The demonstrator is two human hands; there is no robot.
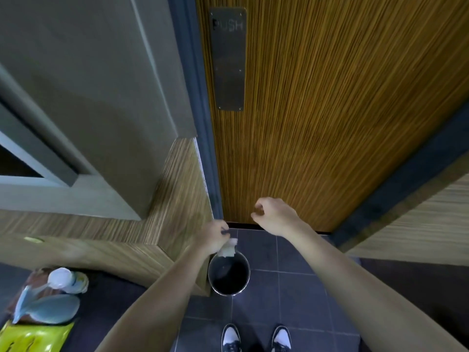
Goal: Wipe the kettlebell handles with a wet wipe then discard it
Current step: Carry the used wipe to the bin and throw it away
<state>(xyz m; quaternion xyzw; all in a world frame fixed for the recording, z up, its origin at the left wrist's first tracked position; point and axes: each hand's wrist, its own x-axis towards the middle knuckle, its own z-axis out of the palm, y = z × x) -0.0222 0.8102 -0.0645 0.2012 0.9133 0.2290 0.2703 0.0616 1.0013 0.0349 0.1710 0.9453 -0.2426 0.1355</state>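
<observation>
My left hand (pixel 212 237) holds a crumpled white wet wipe (pixel 229 248) directly above the far rim of a small round metal bin (pixel 215 280) that stands on the floor. The wipe hangs from my fingers and overlaps the bin's opening. My right hand (pixel 272 214) hovers to the right and a little farther away, in front of the door's bottom edge, with fingers loosely curled and nothing in them. No kettlebell is in view.
A wooden door (pixel 330 110) with a metal PUSH plate (pixel 228 59) stands straight ahead. A wood-clad ledge (pixel 142 229) runs along the left. Bags and a yellow packet (pixel 38 334) lie at lower left. My shoes (pixel 256 337) stand on dark floor tiles.
</observation>
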